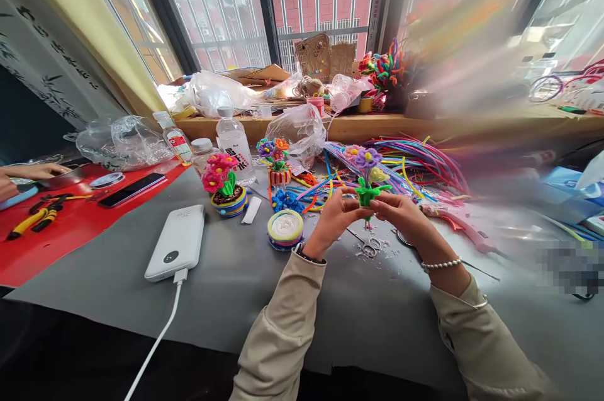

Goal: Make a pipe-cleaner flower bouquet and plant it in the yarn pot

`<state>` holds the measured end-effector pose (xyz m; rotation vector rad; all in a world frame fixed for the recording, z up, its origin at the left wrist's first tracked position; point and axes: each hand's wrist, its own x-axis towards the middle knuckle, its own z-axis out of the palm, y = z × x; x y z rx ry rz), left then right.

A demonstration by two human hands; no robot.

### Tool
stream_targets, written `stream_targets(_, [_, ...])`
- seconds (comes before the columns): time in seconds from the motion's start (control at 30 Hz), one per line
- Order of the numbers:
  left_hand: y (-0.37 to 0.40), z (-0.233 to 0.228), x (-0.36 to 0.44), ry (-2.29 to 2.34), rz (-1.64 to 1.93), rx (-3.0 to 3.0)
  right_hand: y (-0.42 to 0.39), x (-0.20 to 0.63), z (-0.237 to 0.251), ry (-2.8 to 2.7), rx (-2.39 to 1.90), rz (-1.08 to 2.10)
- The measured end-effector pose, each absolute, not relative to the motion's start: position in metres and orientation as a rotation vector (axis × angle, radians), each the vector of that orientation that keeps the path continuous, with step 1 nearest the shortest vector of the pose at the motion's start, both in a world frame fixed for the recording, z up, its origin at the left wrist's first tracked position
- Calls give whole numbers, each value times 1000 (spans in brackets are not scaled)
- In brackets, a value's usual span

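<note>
Between my two hands, above the grey table, is a small bunch of pipe-cleaner flowers (369, 158) with pink, purple and yellow heads and green leaves. My left hand (334, 218) pinches its green base from the left. From the right, my right hand (401, 218) grips the same base with fingertips together. Below them lie small scissors (369, 246) among white scraps. Left of my left hand stands a round yellow-and-blue pot (285, 229) with a white filling. Blue pipe-cleaner pieces (287, 201) lie just behind that pot.
Two finished flower pots stand behind, one with pink flowers (221, 177). A white power bank (177, 240) with a cable lies at left. A pink glue gun (465, 225) is at right. Another person's hand (38, 171) is at far left, near pliers (40, 217).
</note>
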<state>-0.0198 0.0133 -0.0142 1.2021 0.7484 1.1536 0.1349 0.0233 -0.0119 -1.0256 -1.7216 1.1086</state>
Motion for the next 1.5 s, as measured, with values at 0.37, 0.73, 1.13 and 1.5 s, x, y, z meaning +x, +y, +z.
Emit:
stream_targets(0.37, [13,-20,-15,770,1019,1253,21,131,-19,-1562,-932,1076])
stream_targets(0.73, [15,-29,-15,980,1053,1814,22,130,-18,-1597,-1068,778])
stream_targets(1.13, [16,-32,-14,1110,972,1750,23,128,-23,-1552,-1053,796])
stream_targets(1.5, [15,-30,-13,1101,976,1653,24,133,-27,-1630,-1026,932])
